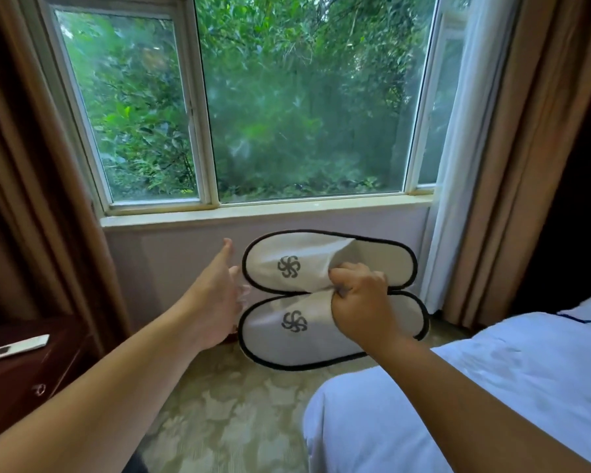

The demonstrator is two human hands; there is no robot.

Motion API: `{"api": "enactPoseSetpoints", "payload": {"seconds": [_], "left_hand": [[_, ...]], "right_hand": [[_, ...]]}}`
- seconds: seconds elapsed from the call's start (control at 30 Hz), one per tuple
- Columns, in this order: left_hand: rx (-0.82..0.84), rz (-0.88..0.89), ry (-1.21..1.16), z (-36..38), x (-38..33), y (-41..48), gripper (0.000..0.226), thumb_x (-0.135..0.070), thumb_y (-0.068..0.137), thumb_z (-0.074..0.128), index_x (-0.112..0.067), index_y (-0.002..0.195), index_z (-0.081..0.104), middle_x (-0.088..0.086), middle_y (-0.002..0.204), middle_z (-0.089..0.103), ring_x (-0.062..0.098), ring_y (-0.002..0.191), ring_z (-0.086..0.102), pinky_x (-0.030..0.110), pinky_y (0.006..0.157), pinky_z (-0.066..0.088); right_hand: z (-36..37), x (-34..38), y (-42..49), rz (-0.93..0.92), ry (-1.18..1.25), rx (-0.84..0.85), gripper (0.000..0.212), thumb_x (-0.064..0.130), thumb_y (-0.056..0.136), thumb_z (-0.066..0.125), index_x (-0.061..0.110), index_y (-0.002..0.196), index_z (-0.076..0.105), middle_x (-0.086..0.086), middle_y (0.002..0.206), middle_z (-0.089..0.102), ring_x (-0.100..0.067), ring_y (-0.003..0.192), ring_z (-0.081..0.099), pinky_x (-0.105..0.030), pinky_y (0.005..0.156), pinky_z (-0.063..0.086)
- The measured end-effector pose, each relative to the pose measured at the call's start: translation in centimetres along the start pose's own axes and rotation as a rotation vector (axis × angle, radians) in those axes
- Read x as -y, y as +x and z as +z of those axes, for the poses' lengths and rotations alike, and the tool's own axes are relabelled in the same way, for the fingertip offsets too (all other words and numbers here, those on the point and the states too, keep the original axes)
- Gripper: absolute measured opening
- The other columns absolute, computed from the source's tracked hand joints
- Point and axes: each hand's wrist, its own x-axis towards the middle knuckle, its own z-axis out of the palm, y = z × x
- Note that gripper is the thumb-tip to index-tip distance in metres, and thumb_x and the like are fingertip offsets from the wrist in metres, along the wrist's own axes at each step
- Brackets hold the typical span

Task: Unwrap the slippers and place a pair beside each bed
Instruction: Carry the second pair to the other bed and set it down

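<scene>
At the centre of the frame, the right hand [359,298] pinches together the uppers of two white cloth slippers with black edging and grey pinwheel emblems [297,295], holding the pair up, one above the other, in front of the pale wall under the white-framed window [253,107]. The left hand [219,295] is spread open just left of the toes, perhaps brushing them. A white-sheeted bed [475,397] fills the lower right.

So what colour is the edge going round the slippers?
Black trim around white slippers, each with a grey pinwheel logo. Seen in the head view.
</scene>
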Motion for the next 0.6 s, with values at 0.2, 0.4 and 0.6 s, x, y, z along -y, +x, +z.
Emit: {"api": "enactPoseSetpoints", "payload": {"seconds": [0.2,0.4,0.6], "left_hand": [[0.039,0.063,0.021,0.9,-3.1,8.0,0.1,-0.09,0.078,0.024,-0.03,0.157,0.028,0.006,0.161,0.036,0.035,0.148,0.028,0.06,0.12,0.016],[-0.001,0.092,-0.022,0.1,-6.4,16.1,0.09,-0.087,0.083,0.022,-0.028,0.146,0.045,0.002,0.151,0.049,0.033,0.14,0.039,0.056,0.114,0.028],[0.022,0.048,-0.048,-2.2,-8.6,24.5,0.091,-0.087,0.083,0.024,-0.025,0.147,0.045,0.0,0.14,0.062,0.031,0.135,0.045,0.053,0.098,0.04]], "right_hand": [[3.5,-6.1,6.2,0.032,0.056,0.009,0.051,-0.012,0.06,0.044,0.029,0.054,0.015,0.007,0.053,0.018,-0.007,0.052,0.022,-0.03,0.062,0.018],[8.6,-10.9,12.8,0.002,0.094,0.071,0.04,-0.003,0.057,0.037,0.028,0.055,0.013,0.008,0.053,0.016,-0.007,0.05,0.021,-0.027,0.056,0.01],[14.6,-15.1,17.4,0.005,0.07,0.094,0.038,-0.003,0.056,0.038,0.026,0.056,0.013,0.007,0.053,0.015,-0.007,0.05,0.02,-0.027,0.054,0.008]]}}
